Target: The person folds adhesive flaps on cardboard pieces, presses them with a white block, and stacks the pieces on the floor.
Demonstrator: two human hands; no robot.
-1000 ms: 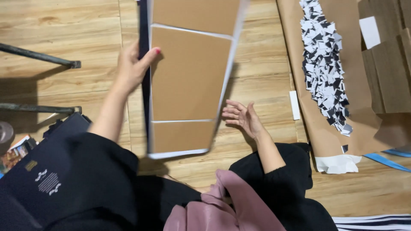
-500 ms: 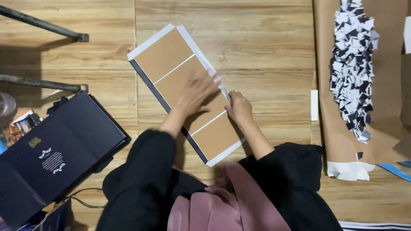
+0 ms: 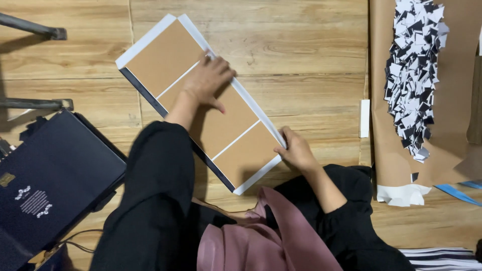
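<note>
Head view: a long flat board point(image 3: 201, 103) lies slantwise on the wooden floor point(image 3: 301, 45), running from upper left to lower right in front of the seated person. It shows three brown cardboard panels set apart by thin white lines, with a white paper border along the edges and a dark strip along its left long edge.

The left hand point(image 3: 208, 80) lies palm down on the middle of the board near the right long edge, fingers spread fairly wide and flat, holding nothing, only pressing. The right hand point(image 3: 296, 150) rests at the lower right edge of the board, fingers curled narrow against the white border; whether it pinches the border or only touches it, I cannot tell.

The board looks light and stiff within each panel, yet likely to hinge or flex along the white lines, so it is best supported at both long edges or from under the middle panel. The paper border looks thin and easy to crease.

To the left lies a dark blue folded box point(image 3: 50, 185). To the right, a sheet of brown paper point(image 3: 381, 140) carries a pile of small black-and-white paper scraps point(image 3: 414, 75).
</note>
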